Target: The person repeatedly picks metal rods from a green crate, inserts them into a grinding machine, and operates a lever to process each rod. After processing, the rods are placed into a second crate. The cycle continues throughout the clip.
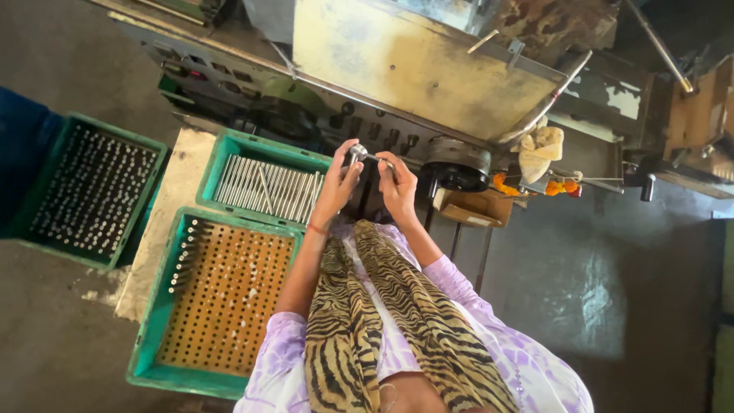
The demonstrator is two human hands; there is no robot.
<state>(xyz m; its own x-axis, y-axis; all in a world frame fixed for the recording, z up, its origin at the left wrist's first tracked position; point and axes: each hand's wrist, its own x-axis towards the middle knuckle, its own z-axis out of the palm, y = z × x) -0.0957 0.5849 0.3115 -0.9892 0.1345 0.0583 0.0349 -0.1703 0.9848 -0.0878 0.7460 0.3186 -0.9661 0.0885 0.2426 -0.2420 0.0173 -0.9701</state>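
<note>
The person stood over the machine with both hands raised in front of the chest, and between them was a slim, shiny metal rod with a thicker round head [365, 155]. The left hand [339, 183] had its fingers curled up around the headed end, thumb and fingertips pinched on it; the right hand [397, 182] was closed on the thin shank end. The rod lay nearly level, its long axis running from one hand across to the other — head toward the left hand, shank toward the right — so neither hand was clearly nearer.

Just below and to the left of the left hand sat a green plastic crate of long grey metal rods lying side by side [267, 186]. Nearer the body was a green plastic crate fitted with an orange perforated board [222, 294], only a few pins standing along its far-left edge. Further left, a third green crate packed with upright pins [90, 190]. Beyond the hands stood the worn cream-painted machine [413, 65].
</note>
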